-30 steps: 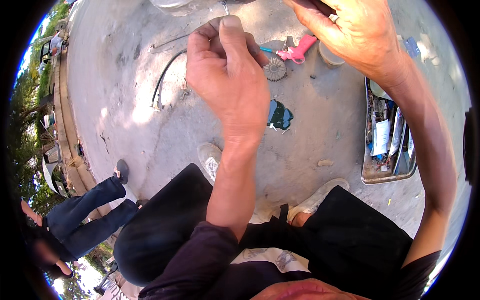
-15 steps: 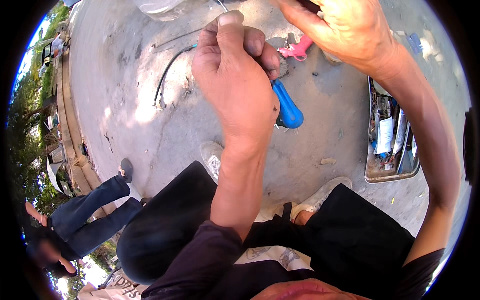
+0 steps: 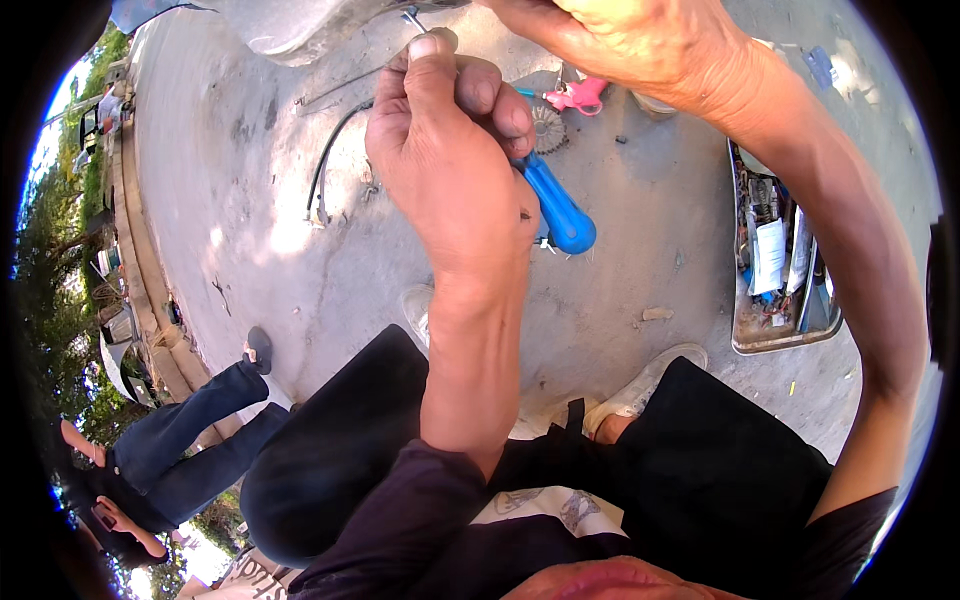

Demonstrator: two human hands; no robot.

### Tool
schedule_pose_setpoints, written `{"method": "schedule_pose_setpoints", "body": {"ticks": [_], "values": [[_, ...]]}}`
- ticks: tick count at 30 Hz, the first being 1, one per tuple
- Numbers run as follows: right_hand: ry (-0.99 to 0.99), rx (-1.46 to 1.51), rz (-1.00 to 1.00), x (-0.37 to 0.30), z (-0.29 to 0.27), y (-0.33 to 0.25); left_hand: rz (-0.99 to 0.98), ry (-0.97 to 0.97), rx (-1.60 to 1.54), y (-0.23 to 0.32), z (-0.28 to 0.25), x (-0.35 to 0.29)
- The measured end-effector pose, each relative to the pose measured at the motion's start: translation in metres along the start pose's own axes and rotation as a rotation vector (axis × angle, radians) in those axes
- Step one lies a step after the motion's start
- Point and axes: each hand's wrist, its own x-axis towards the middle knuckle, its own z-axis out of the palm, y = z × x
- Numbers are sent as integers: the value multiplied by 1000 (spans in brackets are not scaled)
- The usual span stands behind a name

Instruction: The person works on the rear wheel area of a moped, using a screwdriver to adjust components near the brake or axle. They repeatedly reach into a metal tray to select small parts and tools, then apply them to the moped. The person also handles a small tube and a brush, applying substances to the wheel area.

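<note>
My left hand (image 3: 450,150) is raised at the upper middle, closed with thumb and forefinger pinching a thin metal pin (image 3: 416,22). The pin's small head sticks up past the thumb, close to a greyish, shiny rounded part (image 3: 310,35) at the top edge. My right hand (image 3: 640,45) reaches in from the right at the top, its fingers cut off by the frame edge. What it touches is hidden. Behind my left hand shows a blue screwdriver-like handle (image 3: 562,215); whether the hand touches it I cannot tell.
On the ground lie a pink-handled tool (image 3: 580,96), a round toothed metal part (image 3: 547,130) and a black cable (image 3: 325,160). A tray of tools and papers (image 3: 787,345) stands at the right. Another person (image 3: 190,430) is at the lower left.
My left hand has moved slightly up and left with the pin. My right hand has shifted left too. More of the shiny rounded part shows at the top.
</note>
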Motion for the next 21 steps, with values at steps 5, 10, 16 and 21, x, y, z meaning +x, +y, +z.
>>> {"method": "schedule_pose_setpoints", "body": {"ticks": [5, 10, 16, 21], "values": [[39, 59, 29, -13, -15, -3, -62, 1, 20, 2, -2, -12], [-342, 2, 563, -34, -43, -15, -79, -26, -18, -18, -26, -12], [-376, 405, 1274, -149, -100, -31, -405, -260, -106, -31, -18, -21], [-356, 179, 1520, -261, -149, -44, -490, -361, -149, -41, 1, -10]]}}
